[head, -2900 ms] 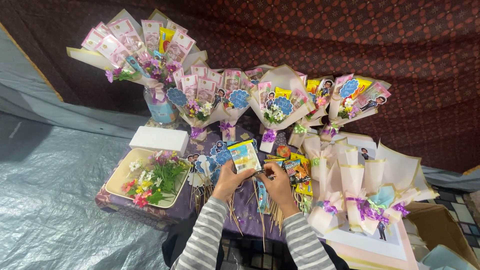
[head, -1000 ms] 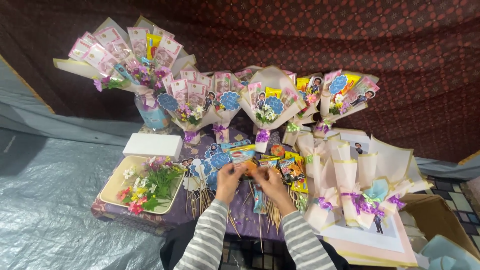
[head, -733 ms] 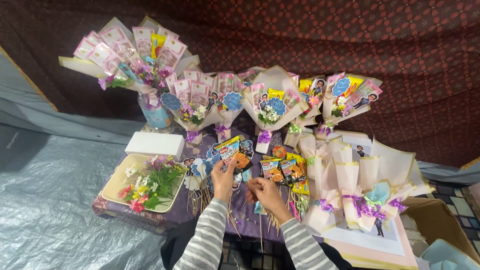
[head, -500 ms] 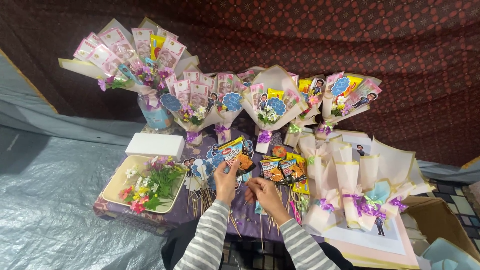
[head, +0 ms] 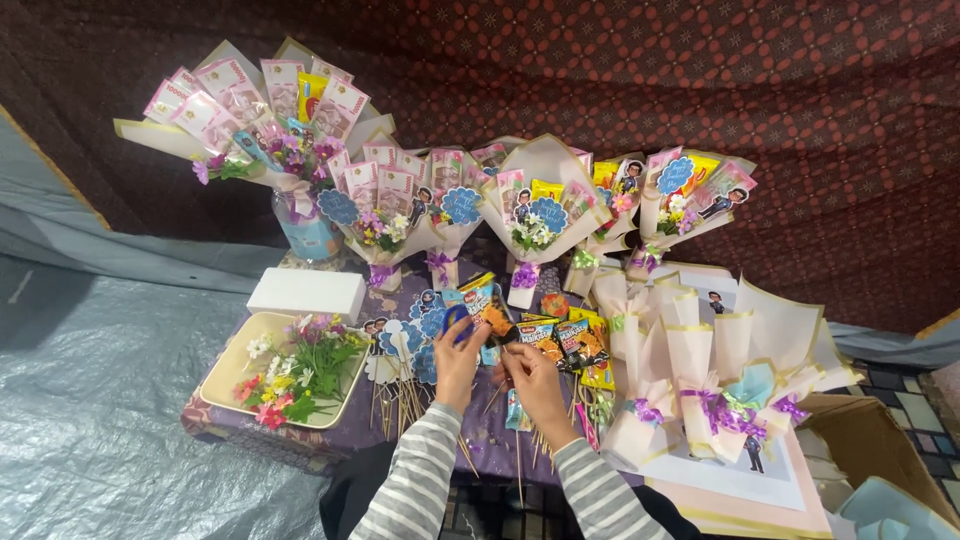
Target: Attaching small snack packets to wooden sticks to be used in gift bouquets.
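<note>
Head view shows our left hand (head: pixel 458 358) with fingers pinched on a snack packet (head: pixel 478 296), while our right hand (head: pixel 528 375) fingers close on its thin stick beneath. We judge a slip could drop it among the loose sticks (head: pixel 400 400) on the crowded table (head: pixel 215 425). Bouquets (head: pixel 545 200) line a dark patterned backdrop (head: pixel 800 90).

Bouquet-making stall: wrapped bouquets (head: pixel 545 200) everywhere
</note>
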